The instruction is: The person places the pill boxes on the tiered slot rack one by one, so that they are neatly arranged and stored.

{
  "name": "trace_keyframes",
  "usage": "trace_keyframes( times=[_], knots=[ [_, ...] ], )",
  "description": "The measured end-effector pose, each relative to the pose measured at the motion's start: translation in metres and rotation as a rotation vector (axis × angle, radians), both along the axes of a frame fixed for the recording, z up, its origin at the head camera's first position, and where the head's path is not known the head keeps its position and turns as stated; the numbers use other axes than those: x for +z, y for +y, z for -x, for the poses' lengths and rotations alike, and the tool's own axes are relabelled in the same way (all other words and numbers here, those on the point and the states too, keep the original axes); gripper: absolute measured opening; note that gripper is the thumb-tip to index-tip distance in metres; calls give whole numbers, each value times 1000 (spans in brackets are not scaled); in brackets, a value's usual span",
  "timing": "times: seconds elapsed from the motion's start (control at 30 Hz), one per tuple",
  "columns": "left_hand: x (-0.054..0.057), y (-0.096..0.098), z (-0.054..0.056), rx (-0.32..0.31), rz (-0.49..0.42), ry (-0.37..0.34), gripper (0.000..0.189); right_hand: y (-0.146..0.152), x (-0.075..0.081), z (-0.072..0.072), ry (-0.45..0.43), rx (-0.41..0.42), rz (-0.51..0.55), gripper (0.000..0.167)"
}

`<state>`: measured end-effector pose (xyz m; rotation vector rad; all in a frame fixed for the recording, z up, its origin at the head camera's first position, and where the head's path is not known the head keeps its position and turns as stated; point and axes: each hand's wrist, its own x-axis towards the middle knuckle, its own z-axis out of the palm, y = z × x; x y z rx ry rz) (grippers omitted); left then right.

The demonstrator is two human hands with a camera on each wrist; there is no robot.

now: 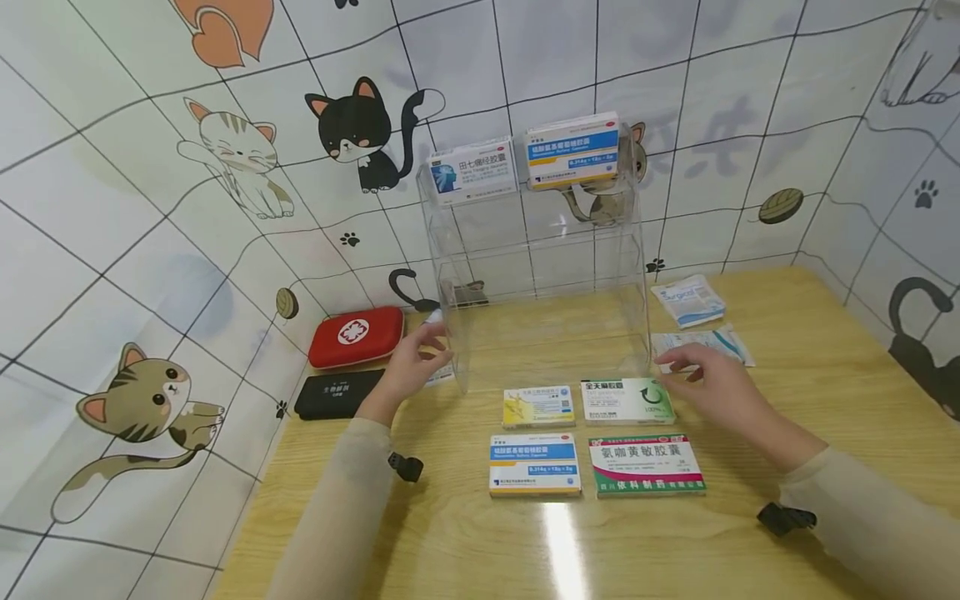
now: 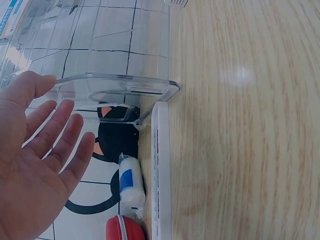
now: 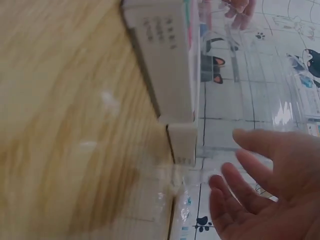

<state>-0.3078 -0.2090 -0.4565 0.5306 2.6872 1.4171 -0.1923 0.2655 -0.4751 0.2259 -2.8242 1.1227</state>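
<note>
A clear plastic tiered display rack [image 1: 540,242] stands upright on the table, with a white medicine box [image 1: 474,173] and a blue-striped medicine box [image 1: 573,152] on its top tier. At the rack's left side is my left hand [image 1: 412,364], its fingers loosely extended; in the left wrist view the thumb tip is right at the clear edge. My right hand [image 1: 712,385] hovers by the rack's lower right corner, fingers relaxed, holding nothing. Close to it lies a green-and-white box [image 1: 628,401]. A yellow box [image 1: 537,407], another blue-striped box [image 1: 535,465] and a green-and-magenta box [image 1: 647,465] lie in front of the rack.
Left of the rack sit a red zip case [image 1: 356,337] and a black case [image 1: 339,395]. A white roll in clear wrap [image 2: 131,182] lies near the red case. Two flat packets, one a surgical packet [image 1: 688,301], lie at the right. A patterned wall backs the table.
</note>
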Motion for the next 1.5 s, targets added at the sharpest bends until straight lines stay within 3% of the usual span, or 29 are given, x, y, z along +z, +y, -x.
trace_keyframes(
  times=[0.13,0.3,0.5,0.83,1.0,1.17,1.3,1.5],
  knots=[
    [0,1,-1,-5,-9,-7,43,7,-11,-1,-72,70,-50,44],
    [0,2,0,-2,9,-1,43,11,-22,0,-96,120,-85,55],
    [-1,2,1,7,7,-1,42,13,-20,-1,-128,77,-44,56],
    [-1,2,1,11,1,20,44,12,-16,-5,-74,24,16,54],
    [-3,3,2,15,-4,6,44,12,-4,-10,-50,0,21,35],
    [-4,2,2,11,-2,1,44,9,8,-10,77,-22,29,20],
    [-4,0,2,15,14,11,43,-2,25,-1,191,-21,57,18],
    [-2,0,1,18,-1,9,44,-26,69,24,306,-19,60,19]
  ],
)
